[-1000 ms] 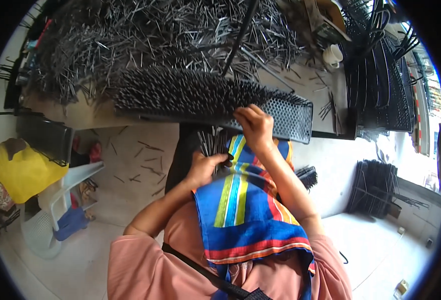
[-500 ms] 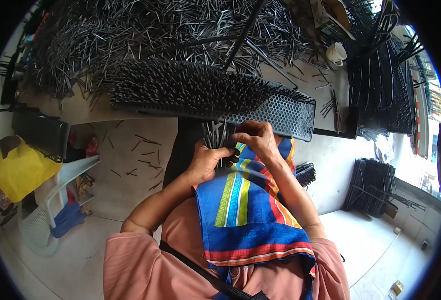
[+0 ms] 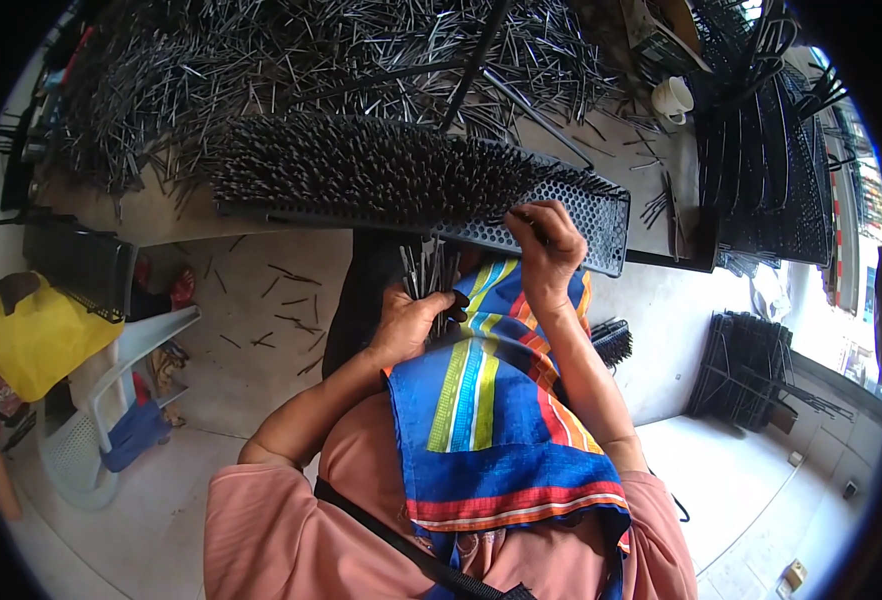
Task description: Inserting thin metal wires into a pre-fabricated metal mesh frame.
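A bundle of thin dark strips [image 3: 429, 268] stands up out of my left hand [image 3: 413, 318], whose fingers are closed around it below the tray's near edge. A black fingertip cover shows on that hand. My right hand [image 3: 551, 248] is at the near edge of a long black perforated tray [image 3: 601, 212], thumb and fingers pinched together over the holes. What the pinch holds, if anything, is too small to make out. Upright dark strips [image 3: 361, 175] fill the tray's left and middle densely; bare holes show at its right end.
Loose strips [image 3: 201, 90] are heaped across the table behind the tray, under a dark metal frame [image 3: 471, 70]. A white cup [image 3: 672, 100] and stacked black racks [image 3: 766, 170] stand at right. At left are a pale plastic chair [image 3: 86, 450] and yellow cloth [image 3: 41, 330].
My right hand has moved away from the bundle, up and to the right, onto the tray. My left hand stays low with the strips, shifted slightly left.
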Demonstrator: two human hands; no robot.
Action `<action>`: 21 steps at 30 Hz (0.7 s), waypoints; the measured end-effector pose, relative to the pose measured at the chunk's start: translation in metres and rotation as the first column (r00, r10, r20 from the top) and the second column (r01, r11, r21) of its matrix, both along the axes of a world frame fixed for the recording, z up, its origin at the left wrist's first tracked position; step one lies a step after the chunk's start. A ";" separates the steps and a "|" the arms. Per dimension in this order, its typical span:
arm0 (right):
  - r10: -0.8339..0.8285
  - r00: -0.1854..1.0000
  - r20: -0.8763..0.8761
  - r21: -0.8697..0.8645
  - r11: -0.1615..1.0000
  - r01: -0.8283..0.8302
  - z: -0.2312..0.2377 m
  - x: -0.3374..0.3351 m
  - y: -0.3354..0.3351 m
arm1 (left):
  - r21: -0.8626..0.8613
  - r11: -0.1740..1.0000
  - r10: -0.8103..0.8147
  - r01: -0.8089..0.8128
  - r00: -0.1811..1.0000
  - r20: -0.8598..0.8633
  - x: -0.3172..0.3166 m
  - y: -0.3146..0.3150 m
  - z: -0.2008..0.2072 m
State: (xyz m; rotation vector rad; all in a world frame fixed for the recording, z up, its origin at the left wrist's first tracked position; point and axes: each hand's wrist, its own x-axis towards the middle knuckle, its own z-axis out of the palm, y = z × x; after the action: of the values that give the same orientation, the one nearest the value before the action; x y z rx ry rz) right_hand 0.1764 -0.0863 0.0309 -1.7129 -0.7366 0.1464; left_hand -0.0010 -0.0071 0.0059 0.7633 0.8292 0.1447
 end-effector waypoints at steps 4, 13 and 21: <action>0.036 0.995 0.089 -0.037 0.999 -0.033 -0.012 -0.002 0.003 | -0.114 0.993 0.024 -0.024 1.000 -0.005 0.007 0.004 0.019; 0.058 0.975 0.213 -0.257 0.966 -0.001 -0.008 -0.007 0.009 | -0.114 0.988 0.100 -0.100 0.995 -0.002 0.017 0.002 0.006; 0.228 0.919 0.322 -0.375 0.922 -0.098 0.008 -0.001 0.013 | -0.240 0.964 0.131 -0.116 0.990 0.047 0.017 0.002 0.000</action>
State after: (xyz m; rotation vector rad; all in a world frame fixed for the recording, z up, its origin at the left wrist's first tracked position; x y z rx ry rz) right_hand 0.1759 -0.0731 0.0386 -2.0469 -1.1887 0.0836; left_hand 0.0164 -0.0053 0.0056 0.4809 0.8178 0.1765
